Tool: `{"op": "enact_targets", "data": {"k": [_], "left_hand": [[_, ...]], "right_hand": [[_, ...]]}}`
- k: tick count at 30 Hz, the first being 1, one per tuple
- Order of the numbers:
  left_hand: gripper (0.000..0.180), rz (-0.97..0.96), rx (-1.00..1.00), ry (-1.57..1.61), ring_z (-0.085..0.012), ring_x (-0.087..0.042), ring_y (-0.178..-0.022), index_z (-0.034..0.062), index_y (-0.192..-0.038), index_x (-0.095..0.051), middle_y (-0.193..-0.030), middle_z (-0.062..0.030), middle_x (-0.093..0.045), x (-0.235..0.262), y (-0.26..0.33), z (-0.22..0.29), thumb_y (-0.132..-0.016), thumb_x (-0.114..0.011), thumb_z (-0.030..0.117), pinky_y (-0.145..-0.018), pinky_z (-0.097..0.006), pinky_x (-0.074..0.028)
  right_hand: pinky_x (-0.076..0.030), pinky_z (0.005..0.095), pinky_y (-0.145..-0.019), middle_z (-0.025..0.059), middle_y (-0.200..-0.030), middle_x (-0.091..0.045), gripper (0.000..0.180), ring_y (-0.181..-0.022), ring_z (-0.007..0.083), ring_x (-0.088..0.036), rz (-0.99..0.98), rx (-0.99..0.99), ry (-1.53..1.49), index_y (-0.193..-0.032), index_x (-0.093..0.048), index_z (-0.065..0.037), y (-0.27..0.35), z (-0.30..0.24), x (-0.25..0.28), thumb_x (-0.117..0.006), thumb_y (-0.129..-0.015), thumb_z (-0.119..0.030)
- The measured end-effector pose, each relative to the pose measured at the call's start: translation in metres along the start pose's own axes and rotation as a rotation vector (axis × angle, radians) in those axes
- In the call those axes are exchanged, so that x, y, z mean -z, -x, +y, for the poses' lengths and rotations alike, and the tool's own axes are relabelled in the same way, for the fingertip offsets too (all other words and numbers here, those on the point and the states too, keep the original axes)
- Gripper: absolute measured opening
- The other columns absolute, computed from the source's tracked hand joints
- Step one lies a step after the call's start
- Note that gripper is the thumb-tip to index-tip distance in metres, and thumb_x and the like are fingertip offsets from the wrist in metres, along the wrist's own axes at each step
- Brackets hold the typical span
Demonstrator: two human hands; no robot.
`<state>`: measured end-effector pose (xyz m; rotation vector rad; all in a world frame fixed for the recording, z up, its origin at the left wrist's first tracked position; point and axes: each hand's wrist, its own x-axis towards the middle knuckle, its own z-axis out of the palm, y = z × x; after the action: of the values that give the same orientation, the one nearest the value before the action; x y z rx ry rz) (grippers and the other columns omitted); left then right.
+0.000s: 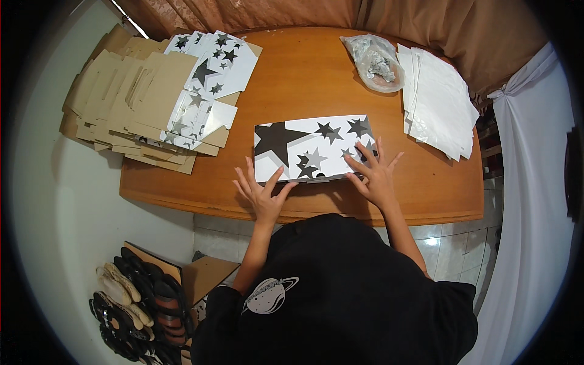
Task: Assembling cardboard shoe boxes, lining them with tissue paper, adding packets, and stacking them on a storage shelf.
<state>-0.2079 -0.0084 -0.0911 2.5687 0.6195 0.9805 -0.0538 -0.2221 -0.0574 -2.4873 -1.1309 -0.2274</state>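
A closed white cardboard box [313, 148] printed with black and grey stars lies flat on the wooden table in front of me. My left hand [263, 193] is at its near left corner, thumb and forefinger against the near edge, the other fingers spread. At the right end, my right hand [376, 176] rests with fingers spread over the lid and the thumb near the front edge. Neither hand is wrapped around the box. The box's far and under sides are hidden.
Flattened brown cardboard boxes [131, 97], some showing star-printed sides [213, 64], are piled at the table's left. A clear plastic bag [376, 64] with crumpled silvery stuff and white paper sheets [439, 100] lie at the far right. Sandals [131, 298] stand on the lower left beside the table [304, 73].
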Motion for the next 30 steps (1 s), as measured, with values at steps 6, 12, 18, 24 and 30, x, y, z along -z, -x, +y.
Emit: {"op": "enact_targets", "data": {"k": [6, 12, 18, 24, 30], "left_hand": [[0.044, -0.002, 0.001, 0.049, -0.0429, -0.014, -0.130, 0.0280, -0.101, -0.067, -0.140, -0.0145, -0.028, -0.002, -0.002, -0.005, -0.059, -0.079, 0.038, -0.099, -0.061, -0.014], [0.040, 0.009, 0.098, 0.449, -0.0379, -0.024, -0.128, 0.0149, -0.098, -0.068, -0.136, -0.0158, -0.031, -0.012, 0.001, -0.006, -0.061, -0.081, 0.018, -0.103, -0.044, -0.025], [0.036, 0.015, 0.115, 0.431, -0.0392, -0.026, -0.127, 0.0144, -0.096, -0.069, -0.136, -0.0170, -0.032, -0.014, 0.001, -0.009, -0.061, -0.080, 0.016, -0.101, -0.043, -0.028], [0.031, 0.015, 0.050, 0.131, -0.0407, -0.026, -0.127, 0.0212, -0.094, -0.070, -0.137, -0.0121, -0.033, -0.004, 0.001, -0.001, -0.064, -0.077, 0.028, -0.103, -0.056, -0.015], [0.029, 0.063, -0.462, -0.080, -0.0256, -0.040, -0.123, 0.0223, -0.095, -0.067, -0.119, 0.0035, -0.056, -0.018, -0.002, 0.002, -0.069, -0.072, 0.033, -0.103, -0.058, -0.011]], "right_hand": [[0.005, 0.0719, -0.093, -0.0026, -0.128, -0.047, 0.034, -0.128, 0.0320, -0.029, 0.084, 0.003, -0.039, -0.112, -0.060, -0.030, 0.004, 0.004, -0.017, -0.060, -0.079, -0.038], [-0.002, 0.0691, -0.097, -0.0040, -0.125, -0.049, 0.034, -0.124, 0.0246, -0.036, 0.116, 0.060, -0.018, -0.113, -0.059, -0.031, 0.004, 0.004, -0.023, -0.061, -0.079, -0.030], [-0.005, 0.0675, -0.099, -0.0045, -0.124, -0.050, 0.034, -0.123, 0.0230, -0.038, 0.123, 0.058, -0.034, -0.113, -0.059, -0.031, 0.004, 0.004, -0.025, -0.062, -0.079, -0.026], [0.005, 0.0705, -0.094, -0.0052, -0.123, -0.051, 0.035, -0.123, 0.0229, -0.038, 0.151, 0.049, 0.023, -0.112, -0.059, -0.033, 0.005, 0.000, -0.022, -0.062, -0.078, -0.037], [0.013, 0.0706, -0.090, -0.0053, -0.122, -0.052, 0.043, -0.123, 0.0226, -0.039, 0.189, 0.092, -0.001, -0.113, -0.059, -0.030, 0.006, -0.020, -0.029, -0.061, -0.074, -0.048]]}}
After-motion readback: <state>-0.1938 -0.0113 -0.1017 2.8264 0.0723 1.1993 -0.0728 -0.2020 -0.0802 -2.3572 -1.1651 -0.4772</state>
